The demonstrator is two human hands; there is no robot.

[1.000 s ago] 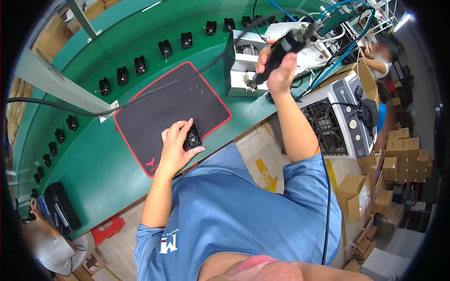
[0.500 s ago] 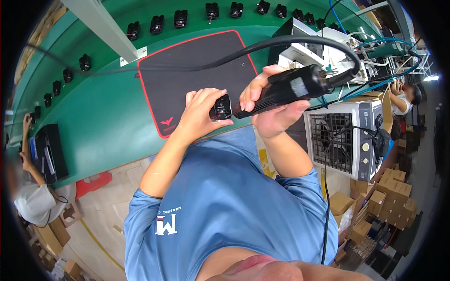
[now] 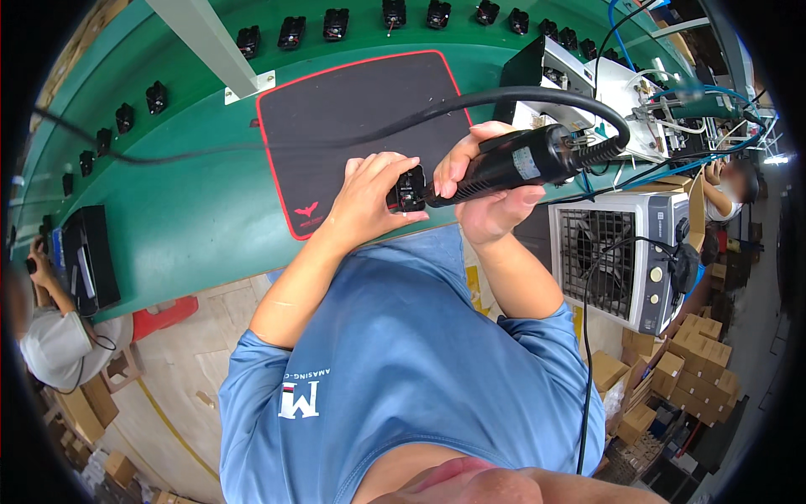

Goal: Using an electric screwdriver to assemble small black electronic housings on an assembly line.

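Note:
My left hand [image 3: 363, 200] is closed around a small black plastic unit [image 3: 410, 190], gripping it between thumb and fingers over the lower right of a black mat [image 3: 336, 101] with a red border. In my right hand [image 3: 495, 217] is a thick black electric screwdriver [image 3: 508, 163], held nearly level with its tip end pointing left at the unit. The tip meets or almost meets the unit's right side; the exact contact is too small to make out. From the screwdriver's back end a heavy black cable [image 3: 504, 95] arches over the mat to the left.
Several similar black units [image 3: 336, 23] line the green surface along the far side. A white post [image 3: 206, 50] stands behind the mat. At the right are a white machine [image 3: 550, 105] with hoses and an air cooler [image 3: 598, 262]. A black bin [image 3: 91, 265] and a co-worker [image 3: 54, 349] are at left.
The whole view has shifted slightly; my hands, the unit and the screwdriver keep nearly the same pose together. At far left, the co-worker's hand has drawn back from the row of units.

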